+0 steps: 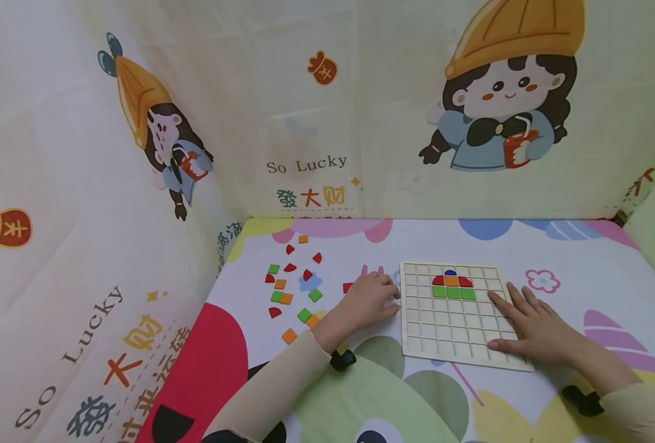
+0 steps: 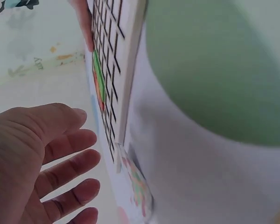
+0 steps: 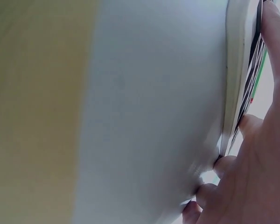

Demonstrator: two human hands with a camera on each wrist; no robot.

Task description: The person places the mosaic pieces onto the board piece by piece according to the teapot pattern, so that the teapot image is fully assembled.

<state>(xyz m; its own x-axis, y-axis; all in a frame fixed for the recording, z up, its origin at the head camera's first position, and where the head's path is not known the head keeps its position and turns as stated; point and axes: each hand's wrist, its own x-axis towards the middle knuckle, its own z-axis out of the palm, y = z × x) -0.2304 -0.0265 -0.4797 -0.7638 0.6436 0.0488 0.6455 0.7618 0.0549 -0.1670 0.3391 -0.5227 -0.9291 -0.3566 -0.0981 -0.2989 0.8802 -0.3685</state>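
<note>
A pale wooden grid board (image 1: 444, 326) lies flat on the printed cloth. In its upper part sit a blue rounded piece (image 1: 450, 272), an orange square (image 1: 450, 281) between red quarter-round pieces (image 1: 464, 282), and a row of green squares (image 1: 454, 293). My right hand (image 1: 543, 326) rests over the board's right edge with fingers spread, its thumb and index finger on the surface. Close to the left edge is my left hand (image 1: 367, 301), its fingers loosely bent and holding nothing in the left wrist view. A red piece (image 1: 347, 287) shows beside that hand, partly hidden.
Several loose pieces lie scattered left of my left arm, among them an orange square (image 1: 289, 336), a green square (image 1: 315, 295) and a red quarter-round piece (image 1: 274, 312). Printed fabric walls (image 1: 383, 123) rise behind the table and at its sides.
</note>
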